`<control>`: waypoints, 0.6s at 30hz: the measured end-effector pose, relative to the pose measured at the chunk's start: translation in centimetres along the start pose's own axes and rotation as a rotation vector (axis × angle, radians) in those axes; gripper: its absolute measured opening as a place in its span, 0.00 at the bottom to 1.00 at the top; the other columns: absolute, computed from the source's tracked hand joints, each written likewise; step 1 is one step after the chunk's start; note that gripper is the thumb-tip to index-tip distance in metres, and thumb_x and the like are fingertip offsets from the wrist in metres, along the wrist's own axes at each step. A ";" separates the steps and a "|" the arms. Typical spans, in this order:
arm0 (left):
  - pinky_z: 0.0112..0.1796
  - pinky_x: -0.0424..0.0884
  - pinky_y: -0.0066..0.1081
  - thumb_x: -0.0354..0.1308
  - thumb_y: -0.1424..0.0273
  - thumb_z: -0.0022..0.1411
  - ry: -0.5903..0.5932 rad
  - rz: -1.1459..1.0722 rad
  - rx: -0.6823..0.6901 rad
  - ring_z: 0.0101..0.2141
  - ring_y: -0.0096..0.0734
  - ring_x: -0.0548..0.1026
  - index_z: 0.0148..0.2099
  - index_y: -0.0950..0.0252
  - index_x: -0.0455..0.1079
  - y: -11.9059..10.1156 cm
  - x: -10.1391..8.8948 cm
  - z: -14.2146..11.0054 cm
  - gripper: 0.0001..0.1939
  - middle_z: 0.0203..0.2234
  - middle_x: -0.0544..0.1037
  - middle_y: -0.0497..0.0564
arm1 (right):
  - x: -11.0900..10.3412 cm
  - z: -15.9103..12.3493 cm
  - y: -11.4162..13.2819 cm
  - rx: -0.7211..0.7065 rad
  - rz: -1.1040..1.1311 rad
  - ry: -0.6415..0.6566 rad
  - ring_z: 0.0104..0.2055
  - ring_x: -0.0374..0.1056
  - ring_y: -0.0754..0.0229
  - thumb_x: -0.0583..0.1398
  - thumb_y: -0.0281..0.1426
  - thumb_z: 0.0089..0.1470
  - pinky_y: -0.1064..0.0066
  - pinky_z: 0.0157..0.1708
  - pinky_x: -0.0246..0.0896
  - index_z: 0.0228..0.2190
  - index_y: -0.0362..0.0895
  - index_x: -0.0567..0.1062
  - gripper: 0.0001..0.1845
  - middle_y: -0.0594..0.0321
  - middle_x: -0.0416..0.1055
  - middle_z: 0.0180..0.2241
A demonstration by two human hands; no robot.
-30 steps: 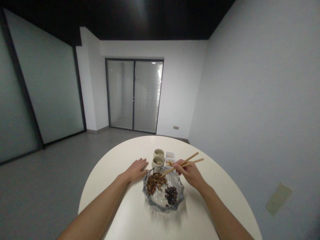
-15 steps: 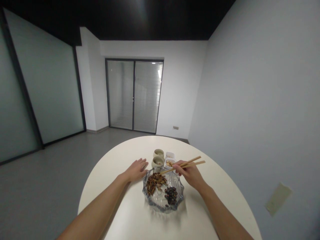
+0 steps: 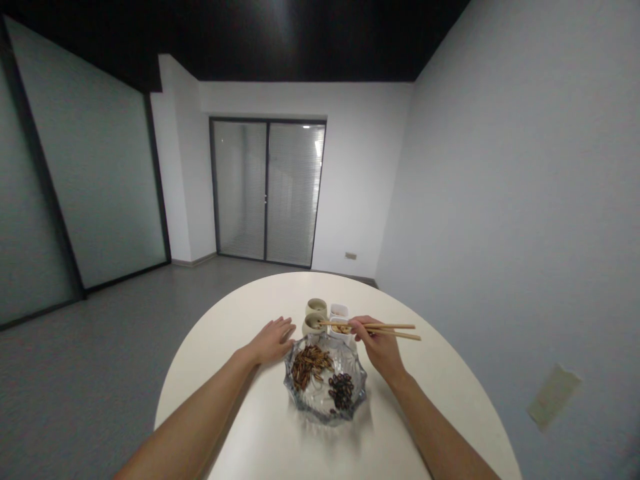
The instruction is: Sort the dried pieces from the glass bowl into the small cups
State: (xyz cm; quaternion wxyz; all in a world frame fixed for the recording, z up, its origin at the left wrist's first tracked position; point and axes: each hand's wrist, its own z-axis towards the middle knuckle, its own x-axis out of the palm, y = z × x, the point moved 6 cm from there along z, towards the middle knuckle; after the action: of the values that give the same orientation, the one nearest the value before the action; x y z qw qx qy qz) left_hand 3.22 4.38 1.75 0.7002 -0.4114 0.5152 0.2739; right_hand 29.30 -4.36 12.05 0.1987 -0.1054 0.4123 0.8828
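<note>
My right hand [image 3: 379,344] is closed around a pair of wooden chopsticks [image 3: 395,327]. Their tips reach left to the opening of the nearer pale green cup [image 3: 311,331]; whether they pinch anything is too small to tell. My left hand [image 3: 273,341] lies flat on the table, fingers stretched, beside the rim of a scalloped glass bowl [image 3: 325,418]. Inside the bowl, brown elongated pieces [image 3: 309,367] are heaped at the left and dark, shiny, bean-like pieces [image 3: 342,391] at the right. A white dish [image 3: 341,339] with tan pieces is partly hidden by the right hand and chopsticks.
Behind the nearer cup stands a second pale green cup [image 3: 317,305], with another small white dish [image 3: 339,309] to its right. All stand on a round white table [image 3: 250,433]. A white wall [image 3: 500,200] rises to the right; glass doors [image 3: 267,193] are at the back.
My right hand has swung the chopstick tips from the bowl's brown pieces up to the nearer cup, and the chopsticks now lie nearly level. My left hand has stayed in place.
</note>
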 end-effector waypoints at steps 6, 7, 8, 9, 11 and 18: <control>0.64 0.48 0.49 0.48 0.59 0.67 -0.002 0.006 0.004 0.67 0.48 0.50 0.65 0.62 0.60 0.0 0.0 0.0 0.27 0.67 0.55 0.56 | 0.5 -0.2 -0.3 -0.007 -0.083 0.007 0.25 0.71 0.58 0.59 0.46 0.61 0.70 0.28 0.67 0.31 0.44 0.80 0.19 0.61 0.77 0.24; 0.64 0.48 0.49 0.48 0.59 0.67 -0.002 0.006 0.004 0.67 0.48 0.50 0.65 0.61 0.60 0.0 -0.1 0.0 0.27 0.67 0.55 0.56 | 0.6 -0.2 -0.3 -0.010 -0.094 0.008 0.26 0.72 0.58 0.59 0.46 0.60 0.70 0.28 0.67 0.32 0.44 0.80 0.19 0.61 0.77 0.25; 0.64 0.48 0.49 0.48 0.59 0.67 -0.001 0.006 0.003 0.67 0.48 0.50 0.65 0.61 0.60 -0.1 -0.1 -0.1 0.27 0.67 0.55 0.56 | 0.6 -0.1 -0.3 -0.013 -0.105 0.008 0.27 0.72 0.57 0.59 0.47 0.60 0.69 0.28 0.67 0.32 0.45 0.80 0.19 0.61 0.78 0.26; 0.64 0.49 0.49 0.48 0.59 0.67 0.000 0.006 0.002 0.67 0.48 0.50 0.65 0.61 0.60 -0.1 -0.1 -0.1 0.27 0.67 0.55 0.56 | 0.6 -0.1 -0.3 -0.017 -0.114 0.009 0.28 0.73 0.56 0.59 0.47 0.60 0.69 0.28 0.67 0.32 0.45 0.80 0.19 0.60 0.78 0.27; 0.64 0.49 0.49 0.48 0.58 0.67 0.003 0.004 -0.001 0.67 0.48 0.50 0.65 0.61 0.60 -0.1 -0.2 -0.2 0.27 0.67 0.55 0.55 | 0.5 0.1 -0.2 -0.021 -0.120 0.017 0.30 0.74 0.55 0.59 0.47 0.60 0.69 0.29 0.68 0.33 0.45 0.81 0.19 0.59 0.79 0.29; 0.64 0.48 0.50 0.48 0.58 0.67 -0.004 -0.007 0.000 0.67 0.49 0.50 0.65 0.61 0.61 -0.2 -0.3 -0.3 0.27 0.67 0.55 0.56 | -1.6 0.6 0.5 0.030 -0.056 -0.092 0.24 0.70 0.58 0.54 0.51 0.61 0.70 0.25 0.66 0.30 0.44 0.78 0.26 0.60 0.74 0.22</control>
State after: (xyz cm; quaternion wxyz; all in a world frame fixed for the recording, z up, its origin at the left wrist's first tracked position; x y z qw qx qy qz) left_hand 3.12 4.09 2.09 0.7023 -0.4125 0.5124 0.2721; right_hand 30.49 -4.58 13.32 0.2436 -0.0734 0.4127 0.8746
